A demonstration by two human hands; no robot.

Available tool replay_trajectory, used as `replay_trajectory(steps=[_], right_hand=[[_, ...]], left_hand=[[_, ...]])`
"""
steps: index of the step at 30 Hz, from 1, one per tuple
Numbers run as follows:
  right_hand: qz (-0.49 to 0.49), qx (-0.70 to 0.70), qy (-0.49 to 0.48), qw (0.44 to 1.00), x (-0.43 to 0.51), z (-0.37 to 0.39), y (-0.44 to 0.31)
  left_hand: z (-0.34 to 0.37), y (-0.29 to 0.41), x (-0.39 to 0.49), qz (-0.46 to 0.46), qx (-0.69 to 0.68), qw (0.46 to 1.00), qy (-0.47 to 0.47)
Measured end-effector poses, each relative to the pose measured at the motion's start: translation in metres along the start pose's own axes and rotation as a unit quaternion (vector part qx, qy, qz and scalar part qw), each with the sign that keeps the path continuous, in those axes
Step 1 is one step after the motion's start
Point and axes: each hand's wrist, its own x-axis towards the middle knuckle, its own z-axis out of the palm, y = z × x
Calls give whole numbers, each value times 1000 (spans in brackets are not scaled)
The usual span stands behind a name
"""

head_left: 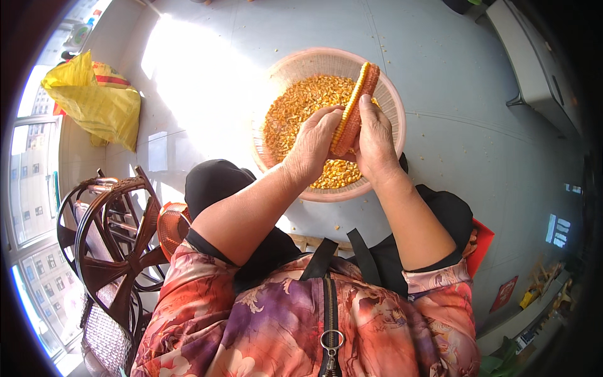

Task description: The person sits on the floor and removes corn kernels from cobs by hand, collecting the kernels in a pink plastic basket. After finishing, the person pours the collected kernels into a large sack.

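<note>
Between both hands I hold a corn cob (358, 113), tilted, its top end pointing away from me. A narrow strip of yellow kernels remains along its left side; the rest of the visible cob is bare and reddish. My left hand (314, 141) grips the lower left side, thumb on top near the kernels. My right hand (375, 136) is around the right side, thumb lying on the bare part. Beneath them stands a round pink plastic basket (398, 113) holding many loose corn kernels (301, 106). Some fingers are hidden under the cob.
Stray kernels lie on the grey floor (443, 85). A yellow plastic bag (106, 110) stands by the window at left. Nearer are a dark rattan chair (127, 264) and an orange basket (172, 226). A red object (481, 247) is beside my right knee; a pale cabinet-like object (523, 52) stands upper right.
</note>
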Motion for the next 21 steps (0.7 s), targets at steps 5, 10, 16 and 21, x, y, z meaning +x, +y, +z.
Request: replay_trajectory(steps=[5,10,16,21], right_hand=[[-60,-56,-36,996,-1,-4,-12],[-42,-125,-22,991,-6,-3,-17],[-14,8,-5,1000,12,-16,-20],[-11,87,83,993,28,-28,-28]], left_hand=[[-10,3,-4,179,378,908,-27],[8,12,-6,21,99,995,-4],[11,3,-11,202,260,944,4],[8,4,-10,145,337,928,-69]])
